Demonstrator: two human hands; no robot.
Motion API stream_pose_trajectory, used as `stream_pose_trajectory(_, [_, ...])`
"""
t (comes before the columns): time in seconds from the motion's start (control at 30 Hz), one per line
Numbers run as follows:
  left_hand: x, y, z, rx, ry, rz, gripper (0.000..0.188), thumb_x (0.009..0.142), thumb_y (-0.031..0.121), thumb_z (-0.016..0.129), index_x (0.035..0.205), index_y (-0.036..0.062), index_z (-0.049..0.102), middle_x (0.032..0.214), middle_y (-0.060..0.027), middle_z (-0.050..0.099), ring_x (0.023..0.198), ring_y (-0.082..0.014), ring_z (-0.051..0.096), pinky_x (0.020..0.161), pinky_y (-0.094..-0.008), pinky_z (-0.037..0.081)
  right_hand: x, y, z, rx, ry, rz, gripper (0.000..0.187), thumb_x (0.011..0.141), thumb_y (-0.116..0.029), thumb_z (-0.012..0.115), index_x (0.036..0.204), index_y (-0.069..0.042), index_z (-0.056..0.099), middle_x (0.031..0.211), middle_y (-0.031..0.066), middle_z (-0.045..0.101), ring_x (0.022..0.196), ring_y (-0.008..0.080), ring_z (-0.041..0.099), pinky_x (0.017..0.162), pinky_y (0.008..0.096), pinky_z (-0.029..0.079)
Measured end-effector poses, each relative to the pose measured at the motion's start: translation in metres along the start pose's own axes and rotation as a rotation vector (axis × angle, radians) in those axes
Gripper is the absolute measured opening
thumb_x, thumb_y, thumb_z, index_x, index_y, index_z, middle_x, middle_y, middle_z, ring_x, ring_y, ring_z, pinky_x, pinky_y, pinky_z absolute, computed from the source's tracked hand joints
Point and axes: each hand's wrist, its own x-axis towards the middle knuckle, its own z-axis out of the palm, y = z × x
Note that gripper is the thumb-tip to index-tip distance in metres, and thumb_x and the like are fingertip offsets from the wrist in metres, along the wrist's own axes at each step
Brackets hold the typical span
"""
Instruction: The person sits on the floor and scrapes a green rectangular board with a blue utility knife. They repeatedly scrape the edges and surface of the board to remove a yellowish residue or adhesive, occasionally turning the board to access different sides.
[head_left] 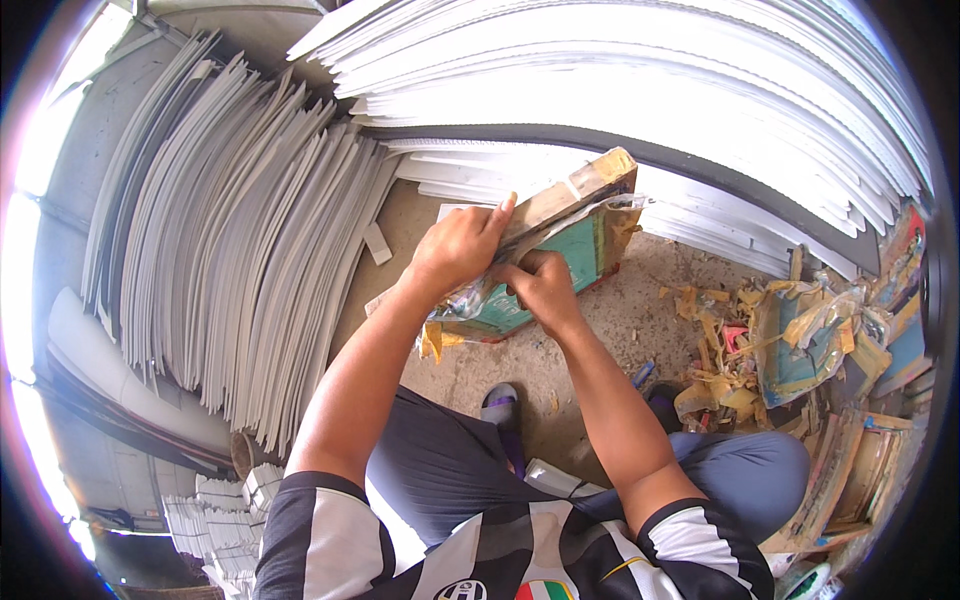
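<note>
A wooden frame point(580, 192) with a green panel point(575, 250) is held tilted on edge in front of me, above the concrete floor. My left hand point(462, 243) is closed over its upper wooden edge, thumb pointing up along the wood. On the green side, my right hand point(545, 290) has its fingers curled in a pinch at the loose clear plastic film point(468, 300); the fingertips are partly hidden. Torn yellow-brown tape point(433, 342) hangs from the frame's lower left corner.
Tall stacks of white sheets point(250, 240) stand at left, with more white sheets point(600, 80) along the back. Right of me lies a heap of torn tape point(715, 350) and plastic scraps beside wooden frames point(850, 470). My sandalled foot point(502, 405) is on the floor.
</note>
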Motion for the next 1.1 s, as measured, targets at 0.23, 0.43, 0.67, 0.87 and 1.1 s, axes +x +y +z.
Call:
stream_pose_trajectory(0.23, [-0.010,0.003,-0.004,0.032,0.084,0.166,0.049,0.113,0.042,0.034,0.121,0.0074,0.068,0.091,-0.0243,0.068,0.089,-0.0447,0.066,0.078,-0.0558,0.053,0.009,-0.039,-0.007,0.119,0.052,0.151,0.021,0.078,-0.006,0.069,0.094,0.007,0.072,0.076,0.0118,0.071,0.052,0.0160,0.064,0.039,0.0281,0.044])
stream_pose_trajectory(0.43, [-0.003,0.006,-0.005,-0.112,0.010,-0.063,0.065,0.111,0.053,0.031,0.105,0.0013,0.071,0.098,-0.0284,0.070,0.100,-0.0489,0.065,0.088,-0.0560,0.052,0.006,-0.047,0.000,0.153,0.098,0.230,0.018,0.080,-0.007,0.069,0.090,0.007,0.072,0.071,0.0110,0.069,0.051,0.0157,0.062,0.039,0.0286,0.042])
stream_pose_trajectory(0.67, [0.002,0.004,-0.007,-0.103,-0.003,-0.005,0.070,0.111,0.054,0.028,0.104,-0.0024,0.070,0.100,-0.0304,0.069,0.102,-0.0501,0.064,0.090,-0.0567,0.051,0.014,-0.009,-0.008,0.145,0.003,-0.081,0.011,0.084,-0.005,0.068,0.082,0.004,0.074,0.064,0.0074,0.066,0.048,0.0114,0.056,0.044,0.0268,0.041])
stream_pose_trajectory(0.87, [0.004,-0.002,-0.008,-0.121,-0.059,-0.046,0.050,0.113,0.043,0.030,0.131,0.0097,0.063,0.099,-0.0277,0.069,0.097,-0.0487,0.065,0.084,-0.0566,0.053,0.010,0.011,-0.006,0.218,-0.044,-0.192,0.016,0.089,-0.007,0.072,0.078,0.004,0.074,0.065,0.0046,0.066,0.054,0.0090,0.055,0.050,0.0266,0.040])
stream_pose_trajectory(1.1, [-0.012,0.012,-0.014,-0.146,0.051,0.054,0.085,0.108,0.063,0.028,0.095,-0.0092,0.071,0.096,-0.0347,0.068,0.101,-0.0508,0.065,0.092,-0.0541,0.049,0.008,0.012,-0.012,0.203,-0.060,-0.104,0.015,0.089,-0.010,0.075,0.082,0.003,0.074,0.066,0.0036,0.066,0.055,0.0091,0.055,0.051,0.0271,0.041])
